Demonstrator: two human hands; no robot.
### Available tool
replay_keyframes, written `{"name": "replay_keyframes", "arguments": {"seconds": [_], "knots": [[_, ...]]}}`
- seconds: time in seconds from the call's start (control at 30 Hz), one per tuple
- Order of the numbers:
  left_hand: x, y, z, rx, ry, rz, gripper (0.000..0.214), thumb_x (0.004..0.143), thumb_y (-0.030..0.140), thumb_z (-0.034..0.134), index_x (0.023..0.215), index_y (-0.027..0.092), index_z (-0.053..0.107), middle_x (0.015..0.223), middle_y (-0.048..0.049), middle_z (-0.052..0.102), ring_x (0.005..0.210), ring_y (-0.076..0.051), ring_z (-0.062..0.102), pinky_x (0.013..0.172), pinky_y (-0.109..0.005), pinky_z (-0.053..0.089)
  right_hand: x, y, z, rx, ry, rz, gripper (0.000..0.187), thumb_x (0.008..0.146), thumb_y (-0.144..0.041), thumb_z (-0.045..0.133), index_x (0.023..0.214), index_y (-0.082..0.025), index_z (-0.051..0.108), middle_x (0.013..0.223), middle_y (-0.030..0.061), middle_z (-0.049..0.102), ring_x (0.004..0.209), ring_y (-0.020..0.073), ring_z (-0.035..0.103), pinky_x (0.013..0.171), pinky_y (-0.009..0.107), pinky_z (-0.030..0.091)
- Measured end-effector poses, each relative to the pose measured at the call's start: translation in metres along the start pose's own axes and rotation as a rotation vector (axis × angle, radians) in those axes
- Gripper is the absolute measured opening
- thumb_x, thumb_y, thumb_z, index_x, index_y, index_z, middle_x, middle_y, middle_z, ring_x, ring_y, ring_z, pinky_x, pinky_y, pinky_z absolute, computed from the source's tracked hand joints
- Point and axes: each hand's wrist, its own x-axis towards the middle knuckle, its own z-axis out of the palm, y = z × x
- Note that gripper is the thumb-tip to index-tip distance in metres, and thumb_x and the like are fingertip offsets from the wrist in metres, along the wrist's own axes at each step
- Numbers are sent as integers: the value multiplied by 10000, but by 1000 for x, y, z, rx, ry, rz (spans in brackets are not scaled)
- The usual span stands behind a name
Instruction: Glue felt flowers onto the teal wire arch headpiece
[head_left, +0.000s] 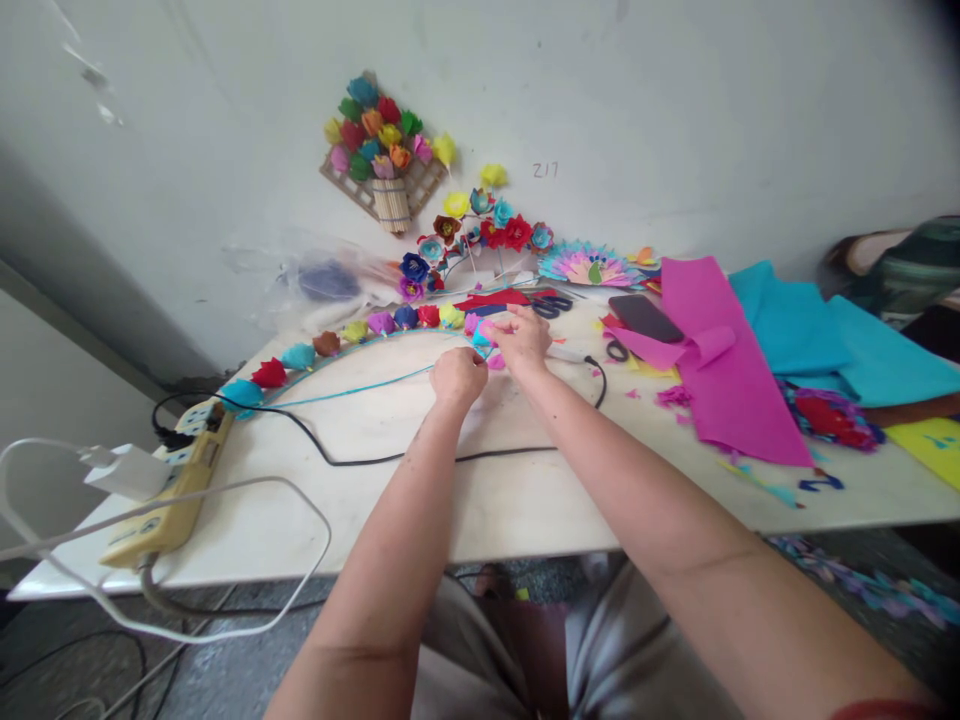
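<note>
A garland of colourful paper flowers (381, 322) curves along a thin teal cord (360, 387) across the table. At its right end, my left hand (459, 377) is closed in a pinch on the cord. Just beyond it, my right hand (523, 340) has its thumb and fingers closed on a small pink and blue paper flower (480, 334). The two hands are close together, and their fingertips partly hide the flower's base. A pink paper scrap (496, 360) lies beneath the right hand. The white-handled tool with a black cable (574, 355) lies right of that hand.
A yellow power strip (169, 500) with cables sits at the left edge. Black-handled scissors (551, 305) lie behind my hands. To the right are a phone (645, 317), magenta paper (739, 370) and blue paper (795, 320). Finished paper flowers (517, 232) stand along the wall.
</note>
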Motion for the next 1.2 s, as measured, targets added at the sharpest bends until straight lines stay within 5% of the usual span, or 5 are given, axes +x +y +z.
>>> {"name": "replay_keyframes", "arguments": {"seconds": [0.4, 1.2], "knots": [[-2, 3, -4, -10, -8, -9, 237, 669, 253, 487, 820, 286, 666, 809, -26, 664, 824, -171, 566, 705, -269, 412, 4, 19, 4, 12, 10, 104, 98, 581, -302, 620, 582, -205, 628, 1095, -7, 551, 1070, 201, 390, 933, 384, 258], [-1, 1, -4, 8, -2, 10, 239, 674, 257, 475, 814, 280, 668, 825, -22, 668, 815, -163, 570, 686, -248, 410, 5, 16, -1, -91, 14, 157, 194, 581, -291, 615, 753, -202, 602, 1122, 55, 498, 1027, 226, 417, 879, 392, 302]]}}
